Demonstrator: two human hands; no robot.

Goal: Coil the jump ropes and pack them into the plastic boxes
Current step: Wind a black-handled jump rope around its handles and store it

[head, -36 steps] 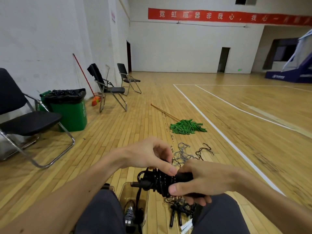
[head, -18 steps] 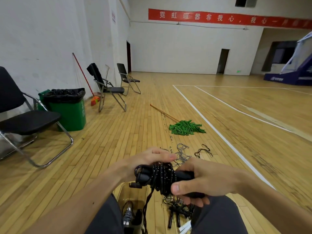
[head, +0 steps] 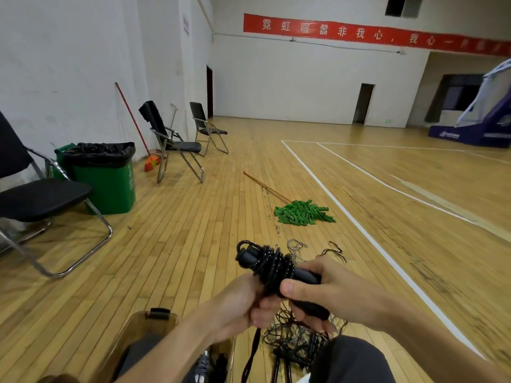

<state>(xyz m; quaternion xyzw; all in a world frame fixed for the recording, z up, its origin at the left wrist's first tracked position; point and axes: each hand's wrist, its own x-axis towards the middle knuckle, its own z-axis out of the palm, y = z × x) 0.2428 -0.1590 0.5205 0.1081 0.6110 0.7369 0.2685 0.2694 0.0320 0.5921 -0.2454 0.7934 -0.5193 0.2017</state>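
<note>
The jump rope [head: 272, 265], black with pale flecks, is wound in a tight coil around its black handles, and I see it held up in the air above the floor [head: 177, 244], just ahead of the person's knees. The right hand [head: 331, 288] grips the handle end of the bundle, thumb laid across the top and fingers curled underneath. The left hand [head: 240, 302] sits right below the coil with its fingers curled in around the rope there; it is blurred, so I cannot make out the exact pinch. A loose strand [head: 251, 352] hangs from that hand toward the floor. Directly under both hands lies a tangle of ropes [head: 296, 335] on the boards. At the near edge of the floor, partly behind the left forearm, stands a clear plastic box [head: 138, 330] with a dark latch, and I can see something dark inside. Farther out a thin grey cord [head: 297, 247] lies on the floor, then a green mop [head: 302, 215], and toward the left wall a green bin [head: 107, 181] between folding chairs [head: 41, 194].
</note>
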